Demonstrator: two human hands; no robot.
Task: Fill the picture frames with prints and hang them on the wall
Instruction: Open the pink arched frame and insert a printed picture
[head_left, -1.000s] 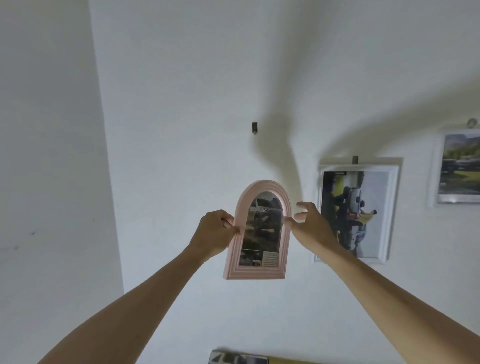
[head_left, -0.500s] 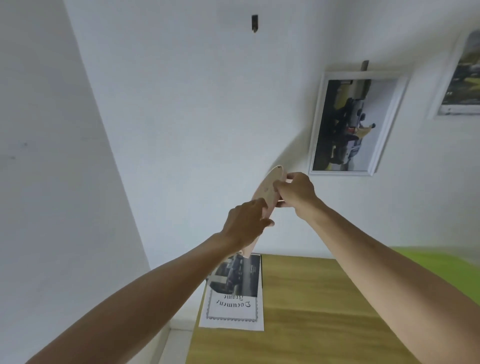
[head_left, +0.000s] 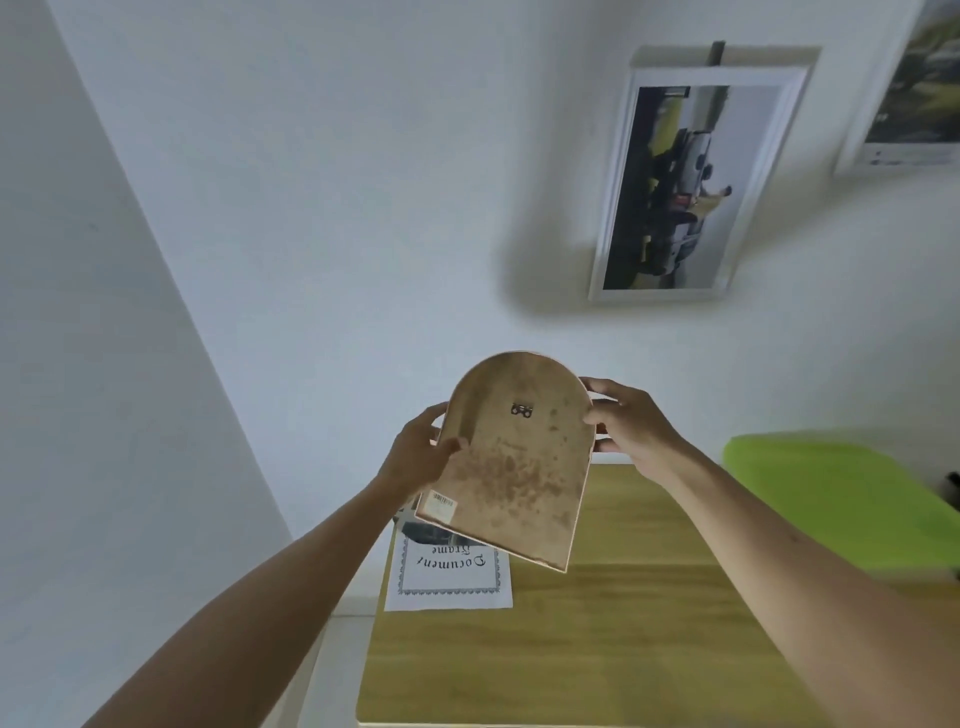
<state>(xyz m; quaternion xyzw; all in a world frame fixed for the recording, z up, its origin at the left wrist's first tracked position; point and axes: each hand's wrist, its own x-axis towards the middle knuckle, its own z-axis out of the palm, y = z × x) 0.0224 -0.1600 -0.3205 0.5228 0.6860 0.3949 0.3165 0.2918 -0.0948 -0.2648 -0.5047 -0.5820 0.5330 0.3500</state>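
I hold an arched picture frame with its brown, stained backing board turned toward me; a small metal hanger sits near the top of the arch and a barcode sticker at the lower left corner. My left hand grips its left edge, thumb on the back. My right hand grips the right edge. The frame's front is hidden. A white frame with a print hangs on the wall from a hook. A second white frame hangs at the far right, cut off by the image edge.
Below the frame is a wooden table against the white wall. A "Document Frame" insert sheet lies at its back left corner. Something bright green lies to the right of the table.
The view dropped from the wall hook to the table. I lowered the arched frame from the wall and turned it over, so its back now faces me instead of its pink front.
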